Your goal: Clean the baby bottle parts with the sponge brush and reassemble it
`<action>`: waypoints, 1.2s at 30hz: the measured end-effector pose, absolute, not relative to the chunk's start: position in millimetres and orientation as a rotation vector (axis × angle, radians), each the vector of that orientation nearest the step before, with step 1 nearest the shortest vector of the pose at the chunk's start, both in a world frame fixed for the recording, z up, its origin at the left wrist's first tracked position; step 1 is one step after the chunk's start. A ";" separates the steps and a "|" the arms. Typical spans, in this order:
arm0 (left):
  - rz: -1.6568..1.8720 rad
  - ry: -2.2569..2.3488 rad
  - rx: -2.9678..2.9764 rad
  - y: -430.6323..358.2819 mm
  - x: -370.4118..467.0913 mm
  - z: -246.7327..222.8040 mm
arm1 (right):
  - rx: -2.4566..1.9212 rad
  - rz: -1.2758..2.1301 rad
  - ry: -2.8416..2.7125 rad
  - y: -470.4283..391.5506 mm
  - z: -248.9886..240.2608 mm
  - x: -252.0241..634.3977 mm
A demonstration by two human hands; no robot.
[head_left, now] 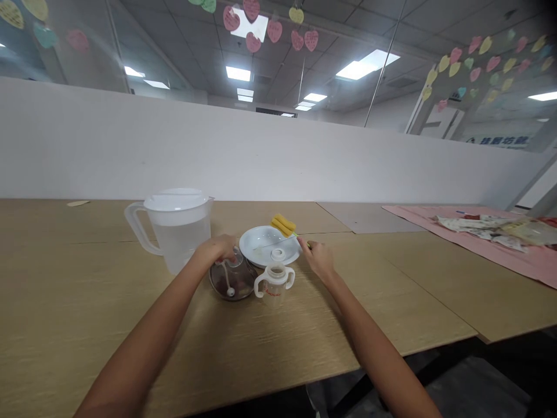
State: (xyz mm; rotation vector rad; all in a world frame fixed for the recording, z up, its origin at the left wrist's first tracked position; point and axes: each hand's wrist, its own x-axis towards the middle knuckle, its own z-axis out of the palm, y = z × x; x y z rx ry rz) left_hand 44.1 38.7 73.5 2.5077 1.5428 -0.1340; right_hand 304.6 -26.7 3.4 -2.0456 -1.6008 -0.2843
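Note:
My left hand (221, 247) is closed on a clear straw top, its fingers partly hidden behind the wrist. A pale straw (227, 275) with a small round weight (231, 292) hangs from it, in front of or inside a dark see-through round bowl (241, 288). My right hand (318, 259) is closed around the handle of a brush with a yellow sponge head (284, 224). The sponge is over the far rim of a white bowl (252, 237). A thin line runs from my fingertips across that bowl. Between my hands stands an open two-handled baby bottle (275, 284).
A white ring (277, 254) is in or against the white bowl's near side. A lidded clear pitcher (180, 232) holding liquid stands at left. A pink cloth (461, 247) with packets (487, 226) covers the right. Behind the table (243, 354) rises a white partition (261, 157).

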 end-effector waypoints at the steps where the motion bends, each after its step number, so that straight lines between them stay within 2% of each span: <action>1: -0.136 1.564 2.524 41.0 44.5 70.7 | -2.048 -0.284 -1.598 -26.7 3.4 304.5; 12: -0.062 1.644 2.765 34.8 55.7 60.7 | -2.076 -0.283 -1.616 -27.5 5.4 303.2; 26: 0.331 1.121 2.853 37.4 87.1 36.8 | -2.052 -0.270 -1.643 -23.7 0.7 304.3; 36: 0.634 1.321 2.685 33.9 95.8 34.7 | -2.065 -0.284 -1.645 -23.8 0.6 303.8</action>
